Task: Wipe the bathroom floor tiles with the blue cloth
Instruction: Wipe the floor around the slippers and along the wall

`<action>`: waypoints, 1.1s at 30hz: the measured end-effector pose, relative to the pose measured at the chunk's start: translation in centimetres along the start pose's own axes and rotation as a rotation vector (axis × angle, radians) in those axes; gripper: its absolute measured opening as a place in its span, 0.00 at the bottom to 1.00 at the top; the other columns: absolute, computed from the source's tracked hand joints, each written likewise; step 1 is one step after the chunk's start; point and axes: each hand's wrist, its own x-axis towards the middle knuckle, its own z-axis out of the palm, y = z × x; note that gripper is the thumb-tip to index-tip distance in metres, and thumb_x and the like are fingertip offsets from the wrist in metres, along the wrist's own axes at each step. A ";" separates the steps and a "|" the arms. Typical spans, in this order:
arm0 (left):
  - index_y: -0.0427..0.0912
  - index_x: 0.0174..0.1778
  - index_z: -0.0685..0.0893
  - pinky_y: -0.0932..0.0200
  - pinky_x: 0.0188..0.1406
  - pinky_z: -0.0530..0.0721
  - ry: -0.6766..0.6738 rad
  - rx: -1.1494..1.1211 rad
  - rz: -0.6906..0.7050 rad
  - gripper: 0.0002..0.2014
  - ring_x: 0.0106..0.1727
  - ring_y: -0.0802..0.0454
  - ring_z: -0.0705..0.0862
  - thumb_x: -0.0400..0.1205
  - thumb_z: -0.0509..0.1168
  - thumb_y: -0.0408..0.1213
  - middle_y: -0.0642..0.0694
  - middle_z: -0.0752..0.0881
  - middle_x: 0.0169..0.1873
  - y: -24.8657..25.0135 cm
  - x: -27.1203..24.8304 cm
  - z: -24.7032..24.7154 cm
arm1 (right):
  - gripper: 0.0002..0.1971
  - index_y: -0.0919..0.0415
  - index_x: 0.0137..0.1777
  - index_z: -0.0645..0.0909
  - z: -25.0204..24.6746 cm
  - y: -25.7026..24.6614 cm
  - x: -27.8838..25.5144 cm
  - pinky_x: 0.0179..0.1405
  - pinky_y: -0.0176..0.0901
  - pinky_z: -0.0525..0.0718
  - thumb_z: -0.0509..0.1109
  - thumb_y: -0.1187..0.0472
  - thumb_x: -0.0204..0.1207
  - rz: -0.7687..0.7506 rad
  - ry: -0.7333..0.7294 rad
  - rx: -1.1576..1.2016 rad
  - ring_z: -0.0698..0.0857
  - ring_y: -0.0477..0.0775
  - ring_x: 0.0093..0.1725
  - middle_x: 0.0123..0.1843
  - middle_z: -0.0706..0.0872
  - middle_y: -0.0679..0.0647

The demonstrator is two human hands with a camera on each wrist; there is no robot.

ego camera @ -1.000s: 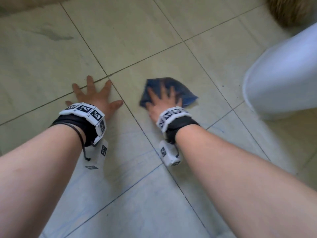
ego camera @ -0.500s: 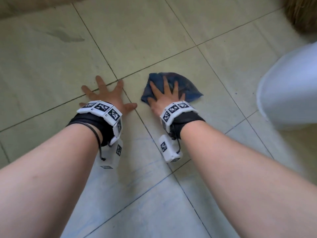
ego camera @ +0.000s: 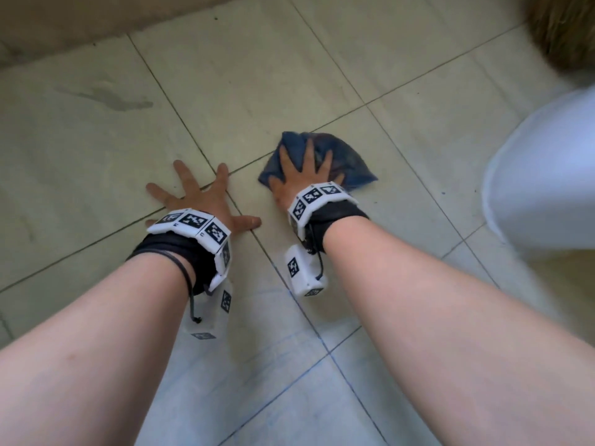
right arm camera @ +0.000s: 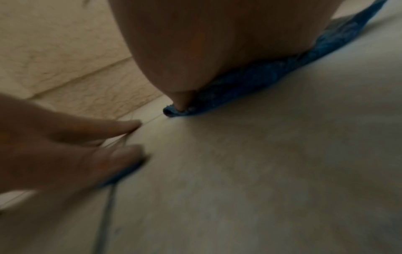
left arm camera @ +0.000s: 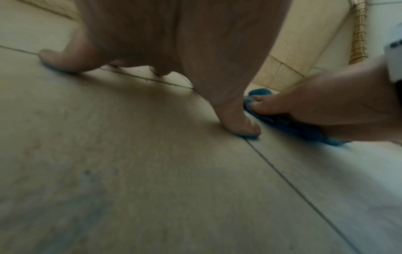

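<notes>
The blue cloth (ego camera: 352,162) lies crumpled flat on the pale green floor tiles (ego camera: 257,75) in the middle of the head view. My right hand (ego camera: 302,170) presses down on it with straight, spread fingers. The cloth (right arm camera: 261,77) shows under the palm in the right wrist view, and the left wrist view shows the cloth (left arm camera: 289,125) beneath that hand. My left hand (ego camera: 199,197) rests flat on the bare tile to the left of the cloth, fingers splayed across a grout line, holding nothing.
A white rounded fixture (ego camera: 547,175) stands close at the right. Something brown and bristly (ego camera: 566,30) sits in the far right corner. A beige wall base (ego camera: 64,24) runs along the far left. A dark smear (ego camera: 109,98) marks a tile at the left.
My right hand has slid the cloth a little leftward, toward my left hand. The left hand stays planted on the tile, and the view has shifted.
</notes>
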 end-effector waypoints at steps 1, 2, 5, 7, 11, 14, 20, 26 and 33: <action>0.68 0.85 0.40 0.17 0.75 0.53 -0.004 0.002 -0.005 0.57 0.80 0.16 0.32 0.69 0.70 0.73 0.44 0.27 0.84 0.0 0.0 -0.1 | 0.31 0.36 0.85 0.40 0.2 -0.8 -0.3 0.78 0.77 0.39 0.49 0.39 0.86 -0.034 -0.009 0.007 0.33 0.69 0.84 0.87 0.31 0.50; 0.68 0.85 0.40 0.17 0.75 0.53 -0.008 0.000 -0.009 0.57 0.80 0.17 0.32 0.69 0.70 0.73 0.44 0.27 0.84 0.0 0.0 -0.2 | 0.31 0.35 0.85 0.41 0.5 -1.0 -0.3 0.79 0.76 0.39 0.49 0.40 0.86 -0.057 -0.010 0.004 0.33 0.67 0.84 0.87 0.31 0.49; 0.69 0.85 0.40 0.16 0.74 0.53 -0.015 -0.011 -0.010 0.57 0.80 0.17 0.31 0.68 0.71 0.72 0.45 0.27 0.84 -0.1 -0.1 -0.3 | 0.30 0.34 0.85 0.41 0.0 1.3 0.2 0.80 0.73 0.40 0.49 0.40 0.86 0.000 0.005 0.050 0.33 0.63 0.85 0.87 0.31 0.48; 0.69 0.85 0.41 0.15 0.73 0.54 -0.016 -0.010 0.000 0.57 0.79 0.16 0.31 0.68 0.71 0.72 0.45 0.27 0.84 0.0 -0.1 -0.3 | 0.30 0.35 0.85 0.41 -0.8 3.7 0.7 0.80 0.73 0.40 0.48 0.39 0.86 0.120 0.029 0.090 0.33 0.63 0.85 0.87 0.30 0.48; 0.68 0.85 0.42 0.14 0.72 0.52 -0.016 -0.023 0.006 0.56 0.79 0.16 0.30 0.69 0.71 0.71 0.44 0.27 0.84 -0.1 -0.1 -0.3 | 0.30 0.38 0.85 0.38 -1.1 3.9 0.5 0.80 0.74 0.43 0.46 0.40 0.87 0.220 0.056 0.096 0.34 0.65 0.85 0.87 0.31 0.51; 0.68 0.85 0.42 0.13 0.72 0.51 -0.005 -0.021 0.015 0.57 0.79 0.16 0.30 0.68 0.72 0.72 0.43 0.27 0.84 -0.2 -0.1 -0.2 | 0.30 0.39 0.85 0.38 -0.1 2.2 -0.5 0.80 0.75 0.43 0.46 0.41 0.87 0.183 0.057 0.089 0.34 0.67 0.85 0.87 0.31 0.51; 0.68 0.85 0.40 0.13 0.73 0.51 0.006 0.014 0.011 0.57 0.79 0.16 0.30 0.68 0.69 0.74 0.43 0.27 0.84 -0.4 0.2 0.1 | 0.30 0.38 0.85 0.38 2.3 1.1 -3.4 0.80 0.74 0.40 0.46 0.42 0.87 0.074 0.030 0.057 0.33 0.65 0.85 0.87 0.31 0.50; 0.65 0.86 0.43 0.16 0.76 0.49 0.067 0.062 0.061 0.51 0.82 0.20 0.34 0.72 0.61 0.76 0.40 0.31 0.85 -1.1 0.7 0.8 | 0.31 0.38 0.86 0.40 3.9 1.7 -5.9 0.80 0.73 0.41 0.49 0.43 0.87 0.005 0.001 0.050 0.34 0.63 0.85 0.87 0.33 0.50; 0.64 0.86 0.52 0.20 0.78 0.51 0.151 -0.018 0.024 0.42 0.84 0.27 0.36 0.78 0.62 0.70 0.44 0.37 0.87 -0.9 -1.0 2.3 | 0.30 0.37 0.85 0.44 5.5 4.0 -8.0 0.80 0.73 0.42 0.51 0.45 0.86 -0.042 0.029 0.067 0.35 0.60 0.85 0.87 0.35 0.48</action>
